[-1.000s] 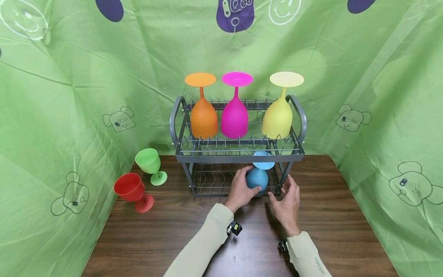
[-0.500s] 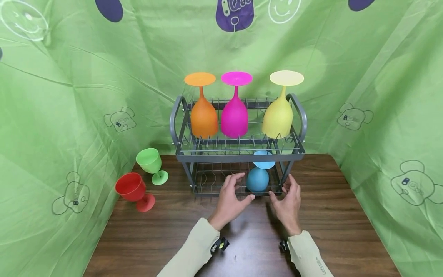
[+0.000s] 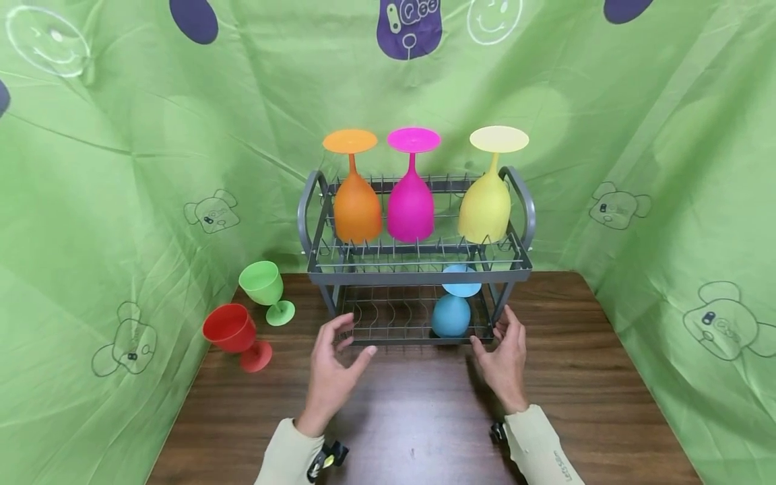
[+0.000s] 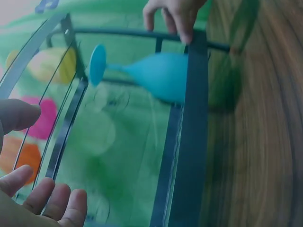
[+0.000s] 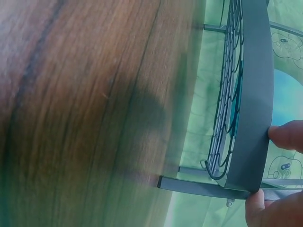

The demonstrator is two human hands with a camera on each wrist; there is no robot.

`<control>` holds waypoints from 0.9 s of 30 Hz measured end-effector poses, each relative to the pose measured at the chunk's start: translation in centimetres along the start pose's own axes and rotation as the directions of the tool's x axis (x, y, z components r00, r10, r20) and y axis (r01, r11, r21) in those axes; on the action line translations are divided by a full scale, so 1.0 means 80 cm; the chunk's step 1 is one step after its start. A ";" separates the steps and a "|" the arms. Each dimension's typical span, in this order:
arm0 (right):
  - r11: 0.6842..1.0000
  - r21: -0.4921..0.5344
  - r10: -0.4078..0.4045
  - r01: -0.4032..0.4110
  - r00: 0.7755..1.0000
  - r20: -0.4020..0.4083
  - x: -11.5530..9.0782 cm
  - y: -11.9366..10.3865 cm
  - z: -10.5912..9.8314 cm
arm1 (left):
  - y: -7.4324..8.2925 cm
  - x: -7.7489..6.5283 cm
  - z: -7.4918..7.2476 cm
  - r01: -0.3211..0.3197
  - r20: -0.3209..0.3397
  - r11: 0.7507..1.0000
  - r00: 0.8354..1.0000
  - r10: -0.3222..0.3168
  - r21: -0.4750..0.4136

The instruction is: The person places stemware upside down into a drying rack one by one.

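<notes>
Standing upside down at the right end of the lower tier, lower right of center in the frame: blue goblet (image 3: 450, 316), foot up, neither hand on it. Its foot sits close under the top tier's front bar; can't tell if they touch.

Right hand (image 3: 503, 360) pinches the front right corner of the dish rack (image 3: 418, 277), thumb on the lower tray edge. Left hand (image 3: 332, 374) is spread, fingers loosely curved, nothing in it, just in front of the lower tier's left end.

Main risk, I'd say: that right-hand grip. A tug or lift at one corner would jolt the whole frame, and the orange goblet (image 3: 358, 210), pink goblet (image 3: 411, 209) and yellow goblet (image 3: 485, 210), inverted up top, look top-heavy on thin wires. Blue could rock too.

Second: red goblet (image 3: 229, 328) and green goblet (image 3: 262, 283) stand bowl-up at center left, near each other. A low, fast left-hand sweep that way could clip red, and red might take green with it. Slim stems, so probably little forgiveness.
</notes>
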State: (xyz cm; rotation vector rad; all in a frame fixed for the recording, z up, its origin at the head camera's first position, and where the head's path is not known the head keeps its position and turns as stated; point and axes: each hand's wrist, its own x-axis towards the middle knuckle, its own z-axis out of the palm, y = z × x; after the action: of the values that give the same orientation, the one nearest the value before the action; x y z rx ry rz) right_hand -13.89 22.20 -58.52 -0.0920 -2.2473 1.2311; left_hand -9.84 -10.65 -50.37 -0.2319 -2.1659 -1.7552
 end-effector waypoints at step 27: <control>1.000 -0.028 0.012 -0.011 0.999 0.032 -0.001 -0.001 -0.002 | -0.071 0.005 -0.166 0.269 -0.732 0.963 0.656 -0.184 -0.001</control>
State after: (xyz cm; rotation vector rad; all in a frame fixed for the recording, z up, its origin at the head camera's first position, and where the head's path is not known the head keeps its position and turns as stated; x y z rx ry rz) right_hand -13.74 22.26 -58.43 -0.0962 -2.2948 1.2159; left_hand -9.96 -24.86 -53.07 0.7003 -1.7036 -1.4631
